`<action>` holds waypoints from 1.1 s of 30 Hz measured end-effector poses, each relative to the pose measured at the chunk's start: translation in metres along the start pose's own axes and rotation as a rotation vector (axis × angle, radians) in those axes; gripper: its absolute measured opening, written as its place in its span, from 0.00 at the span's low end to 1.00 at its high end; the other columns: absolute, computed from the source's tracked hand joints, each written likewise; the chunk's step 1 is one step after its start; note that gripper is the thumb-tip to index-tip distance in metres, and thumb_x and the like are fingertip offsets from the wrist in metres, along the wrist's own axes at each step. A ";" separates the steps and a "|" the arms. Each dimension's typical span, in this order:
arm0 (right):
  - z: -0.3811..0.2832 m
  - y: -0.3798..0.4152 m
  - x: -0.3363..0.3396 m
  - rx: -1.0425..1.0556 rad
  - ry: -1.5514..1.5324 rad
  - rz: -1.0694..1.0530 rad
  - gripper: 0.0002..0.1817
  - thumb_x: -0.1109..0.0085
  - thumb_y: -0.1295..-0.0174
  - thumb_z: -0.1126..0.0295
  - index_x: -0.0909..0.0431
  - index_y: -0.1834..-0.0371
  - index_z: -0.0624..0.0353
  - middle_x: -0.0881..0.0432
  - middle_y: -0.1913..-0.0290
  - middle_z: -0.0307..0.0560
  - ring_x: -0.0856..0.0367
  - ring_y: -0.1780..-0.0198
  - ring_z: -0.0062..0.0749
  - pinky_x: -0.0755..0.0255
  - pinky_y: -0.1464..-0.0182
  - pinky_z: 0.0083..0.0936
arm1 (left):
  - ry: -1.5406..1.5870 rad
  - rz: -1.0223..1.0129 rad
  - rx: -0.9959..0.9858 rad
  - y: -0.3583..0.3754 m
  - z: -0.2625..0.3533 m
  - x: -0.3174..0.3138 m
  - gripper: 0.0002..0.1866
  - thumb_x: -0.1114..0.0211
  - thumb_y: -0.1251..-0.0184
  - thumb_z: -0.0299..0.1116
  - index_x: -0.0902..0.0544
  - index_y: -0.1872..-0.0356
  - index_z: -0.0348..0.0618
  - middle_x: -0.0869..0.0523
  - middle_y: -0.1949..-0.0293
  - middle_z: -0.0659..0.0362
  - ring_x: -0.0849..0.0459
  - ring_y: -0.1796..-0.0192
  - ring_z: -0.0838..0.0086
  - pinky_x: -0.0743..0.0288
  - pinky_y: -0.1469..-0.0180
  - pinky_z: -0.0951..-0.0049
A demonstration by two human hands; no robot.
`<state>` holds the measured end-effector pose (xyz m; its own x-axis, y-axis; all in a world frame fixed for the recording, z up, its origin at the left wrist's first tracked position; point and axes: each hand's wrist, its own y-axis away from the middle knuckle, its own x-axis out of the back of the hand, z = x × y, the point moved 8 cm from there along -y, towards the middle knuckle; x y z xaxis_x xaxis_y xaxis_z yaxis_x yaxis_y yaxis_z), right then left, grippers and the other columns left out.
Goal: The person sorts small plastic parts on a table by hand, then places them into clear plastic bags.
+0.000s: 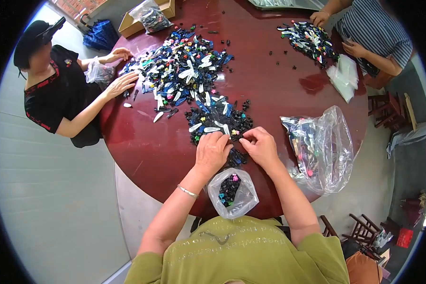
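Note:
On the near side of the table, my left hand [210, 152] rests at the edge of a small pile of hair clips [220, 116]. Its fingers are curled, and what they hold, if anything, is hidden. My right hand [260, 146] is at the pile's right edge, thumb and forefinger pinched together; anything between them is too small to name. The pile mixes small black claw clips with white and blue snap clips and some coloured flower pieces. Between my forearms an open clear plastic bag [245, 198] stands at the table edge, with black and coloured small clips inside.
A larger heap of clips [175, 66] lies beyond, by a person in black [47, 90] at left. Another person in stripes [376, 33] sits by a third pile [310, 40]. A big clear bag of clips [324, 146] lies right, plastic bags [344, 78] behind it.

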<state>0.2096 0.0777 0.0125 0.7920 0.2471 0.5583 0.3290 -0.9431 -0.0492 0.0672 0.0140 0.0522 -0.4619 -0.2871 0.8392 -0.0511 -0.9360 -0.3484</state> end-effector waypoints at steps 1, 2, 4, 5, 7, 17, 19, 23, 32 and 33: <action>0.004 0.000 0.002 -0.044 -0.177 -0.005 0.08 0.30 0.44 0.69 0.17 0.64 0.58 0.18 0.68 0.38 0.19 0.71 0.25 0.25 0.66 0.26 | -0.011 0.016 0.018 -0.003 0.000 0.000 0.14 0.28 0.47 0.31 0.17 0.58 0.44 0.18 0.60 0.56 0.19 0.57 0.59 0.27 0.53 0.60; 0.008 0.002 0.004 -0.090 -0.355 -0.011 0.07 0.30 0.43 0.70 0.17 0.65 0.60 0.18 0.69 0.36 0.20 0.71 0.21 0.26 0.67 0.23 | -0.023 0.031 0.037 -0.007 0.000 -0.001 0.14 0.28 0.47 0.31 0.17 0.58 0.44 0.19 0.59 0.55 0.19 0.57 0.59 0.27 0.53 0.60; -0.001 0.007 0.009 -0.159 -0.597 -0.036 0.06 0.30 0.42 0.72 0.17 0.66 0.62 0.18 0.71 0.34 0.23 0.70 0.15 0.29 0.68 0.18 | -0.028 0.002 0.052 -0.011 0.000 -0.004 0.15 0.28 0.47 0.32 0.17 0.57 0.44 0.19 0.59 0.54 0.19 0.57 0.58 0.27 0.54 0.59; -0.017 0.010 0.019 -0.178 -0.661 -0.052 0.06 0.31 0.42 0.72 0.18 0.67 0.62 0.19 0.72 0.33 0.24 0.70 0.13 0.30 0.68 0.16 | -0.022 -0.039 0.044 -0.014 0.001 -0.008 0.15 0.28 0.47 0.32 0.17 0.57 0.45 0.20 0.60 0.54 0.19 0.57 0.58 0.26 0.54 0.59; -0.028 0.017 0.025 -0.174 -0.745 -0.122 0.05 0.31 0.43 0.75 0.18 0.68 0.62 0.20 0.70 0.32 0.25 0.70 0.13 0.32 0.68 0.14 | 0.019 -0.111 0.042 -0.017 0.002 -0.016 0.14 0.28 0.46 0.31 0.17 0.58 0.45 0.21 0.63 0.54 0.19 0.59 0.56 0.24 0.57 0.59; -0.119 0.064 0.048 0.280 -0.290 -0.427 0.07 0.32 0.47 0.77 0.17 0.64 0.61 0.17 0.64 0.42 0.18 0.69 0.25 0.26 0.68 0.22 | 0.108 -0.047 0.037 0.000 -0.012 -0.014 0.05 0.34 0.41 0.27 0.17 0.64 0.41 0.18 0.66 0.55 0.16 0.62 0.58 0.21 0.59 0.61; -0.094 0.046 0.050 0.263 -0.346 -0.217 0.06 0.33 0.46 0.77 0.16 0.64 0.62 0.17 0.65 0.43 0.17 0.68 0.27 0.25 0.67 0.23 | 0.135 -0.034 0.056 0.002 -0.013 -0.011 0.05 0.34 0.41 0.26 0.17 0.64 0.41 0.17 0.65 0.55 0.16 0.61 0.58 0.21 0.58 0.61; -0.024 0.016 0.036 0.053 -0.105 -0.015 0.07 0.34 0.43 0.72 0.16 0.63 0.60 0.16 0.64 0.46 0.16 0.67 0.33 0.23 0.64 0.28 | 0.132 -0.036 0.056 0.004 -0.011 -0.005 0.05 0.35 0.42 0.25 0.17 0.64 0.41 0.17 0.65 0.55 0.16 0.61 0.58 0.21 0.57 0.62; -0.018 0.005 -0.009 0.106 0.138 0.029 0.10 0.31 0.45 0.63 0.16 0.63 0.53 0.18 0.63 0.43 0.17 0.62 0.43 0.23 0.62 0.38 | 0.050 -0.031 0.077 0.004 -0.009 0.002 0.10 0.33 0.45 0.26 0.18 0.61 0.41 0.18 0.65 0.55 0.17 0.60 0.57 0.23 0.56 0.60; -0.017 0.004 -0.011 0.098 0.136 0.027 0.09 0.32 0.45 0.63 0.16 0.64 0.53 0.19 0.63 0.43 0.17 0.62 0.43 0.23 0.62 0.39 | 0.053 -0.030 0.085 0.004 -0.009 0.003 0.11 0.32 0.46 0.26 0.18 0.60 0.41 0.18 0.65 0.55 0.17 0.60 0.57 0.23 0.56 0.60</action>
<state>0.1940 0.0674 0.0200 0.7265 0.1835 0.6622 0.3626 -0.9210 -0.1426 0.0573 0.0108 0.0495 -0.5074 -0.2493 0.8248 0.0088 -0.9587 -0.2844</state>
